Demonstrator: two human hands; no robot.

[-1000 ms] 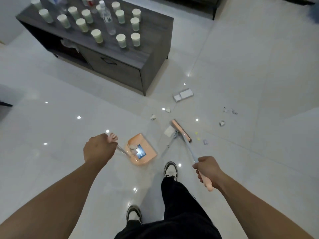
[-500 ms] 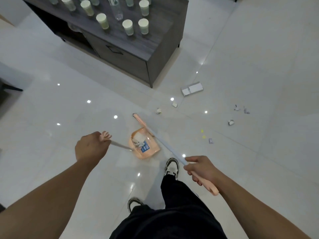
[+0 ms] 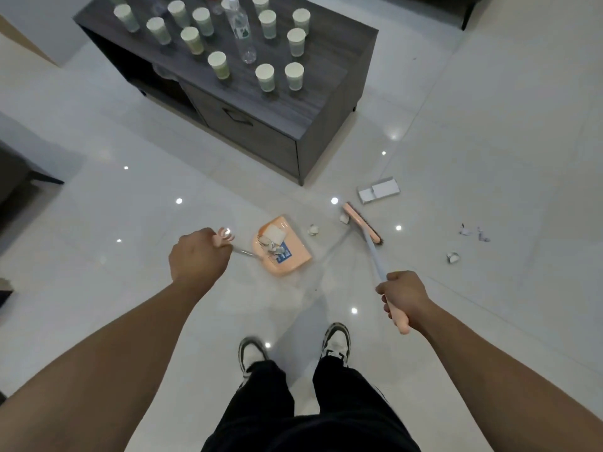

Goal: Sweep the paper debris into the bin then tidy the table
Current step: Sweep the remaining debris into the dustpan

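My left hand (image 3: 199,256) grips the long handle of an orange dustpan (image 3: 293,261) that rests on the floor and holds white paper pieces (image 3: 273,238). My right hand (image 3: 403,295) grips the pink end of a broom handle; the orange broom head (image 3: 362,225) sits on the floor to the right of the pan. Two crumpled paper bits (image 3: 313,229) lie between pan and broom head. More scraps (image 3: 453,257) and torn pieces (image 3: 473,232) lie farther right, and a flat white box (image 3: 378,190) lies beyond the broom.
A dark grey cabinet table (image 3: 319,102) stands ahead, topped with several paper cups (image 3: 265,76) and a clear plastic bottle (image 3: 241,31). My two shoes (image 3: 336,344) stand on the glossy white tile floor below the hands. Dark furniture edges the far left.
The broom head has swung from over the dustpan out to the right, landing beyond the two paper bits. The view has tilted up, showing more of the cabinet top. Both grips are unchanged.
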